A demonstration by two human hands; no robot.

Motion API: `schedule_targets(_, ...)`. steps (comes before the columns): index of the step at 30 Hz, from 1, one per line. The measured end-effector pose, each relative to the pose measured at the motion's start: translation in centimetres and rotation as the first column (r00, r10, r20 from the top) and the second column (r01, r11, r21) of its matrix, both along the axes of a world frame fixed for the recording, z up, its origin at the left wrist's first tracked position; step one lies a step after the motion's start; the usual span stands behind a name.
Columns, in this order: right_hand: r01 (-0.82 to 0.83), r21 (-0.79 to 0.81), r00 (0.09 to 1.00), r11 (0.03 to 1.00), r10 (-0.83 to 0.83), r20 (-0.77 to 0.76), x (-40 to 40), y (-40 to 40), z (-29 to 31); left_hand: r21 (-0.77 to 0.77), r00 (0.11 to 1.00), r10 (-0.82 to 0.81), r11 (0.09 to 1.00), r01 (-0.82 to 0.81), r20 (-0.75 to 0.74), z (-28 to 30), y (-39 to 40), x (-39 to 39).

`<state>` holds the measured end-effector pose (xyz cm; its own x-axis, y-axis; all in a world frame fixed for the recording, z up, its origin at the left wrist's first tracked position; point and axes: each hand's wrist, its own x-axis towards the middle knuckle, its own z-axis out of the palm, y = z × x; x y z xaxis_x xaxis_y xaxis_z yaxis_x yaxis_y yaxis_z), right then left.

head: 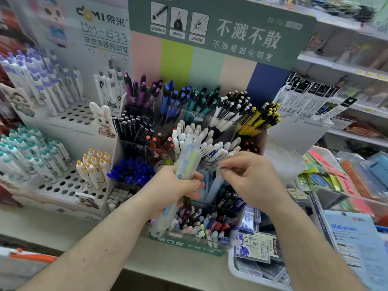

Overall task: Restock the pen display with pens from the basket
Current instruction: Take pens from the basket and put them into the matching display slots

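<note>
Forearms reach in from the lower edge toward the pen display (189,131), a tiered clear-acrylic stand sorted by colour. Left hand (176,192) is wrapped round a bundle of packaged pens (184,164) in frosted sleeves, held upright over the front tiers, probably as a ready supply. Right hand (249,177) has fingertips pinched on the top of one frosted sleeve (214,181) standing in a middle compartment, likely seating it among its kind. Remaining fingers loosely curled. White tray (233,269) of boxed refills sits on the surface at lower right, just beside the display. Whether this tray is the basket, cannot tell. Several compartments already look full.
</note>
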<state>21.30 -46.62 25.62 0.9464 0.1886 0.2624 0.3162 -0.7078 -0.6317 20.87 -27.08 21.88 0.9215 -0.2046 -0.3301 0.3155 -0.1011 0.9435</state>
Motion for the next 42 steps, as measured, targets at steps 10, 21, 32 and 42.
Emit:
schedule_targets(10,-0.007,-0.401,0.989,0.916,-0.053,-0.137,0.4,1.7,-0.7,-0.035,1.000,-0.004,0.999,0.005,0.017,-0.1,0.1,0.0)
schedule_targets(21,0.118,-0.150,0.992,0.982,-0.124,-0.030,-0.3,3.3,1.4,0.105,0.994,-0.018,0.994,0.006,0.111,0.0,0.7,-0.4)
schedule_targets(32,0.200,0.336,0.979,0.920,-0.197,-0.044,-0.1,6.5,1.4,0.107,0.941,-0.285,0.957,0.269,0.182,1.2,0.9,-1.4)
schedule_targets(42,0.133,0.685,0.991,0.716,-0.074,-0.115,-0.1,2.7,3.8,-0.539,0.906,-0.407,0.792,0.286,-0.116,-0.6,3.7,-1.4)
